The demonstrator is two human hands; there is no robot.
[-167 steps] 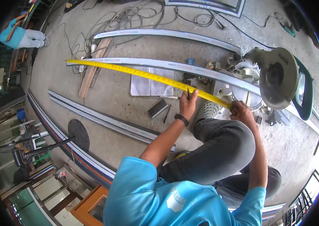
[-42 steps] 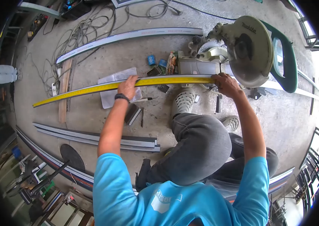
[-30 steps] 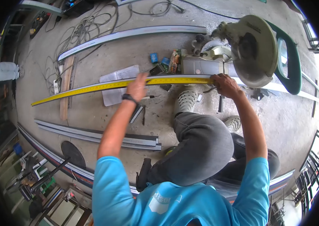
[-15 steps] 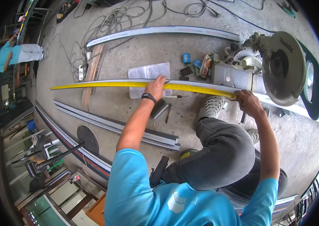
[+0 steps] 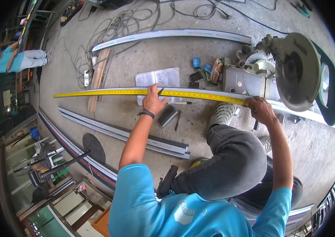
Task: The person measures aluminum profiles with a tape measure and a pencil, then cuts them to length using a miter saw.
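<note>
The left hand (image 5: 151,103) pinches a pencil (image 5: 160,92), its tip at the yellow tape measure (image 5: 108,93). The right hand (image 5: 260,110) is closed on the tape's end beside the miter saw (image 5: 294,71). The tape lies left to right along the aluminium profile (image 5: 199,91) on the floor. Both arms reach forward, the left nearly straight.

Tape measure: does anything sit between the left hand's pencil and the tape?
Nothing visible does. The left hand holds the pencil with its tip right at the yellow tape measure, which lies along the profile. The right hand pins the tape's other end.
</note>
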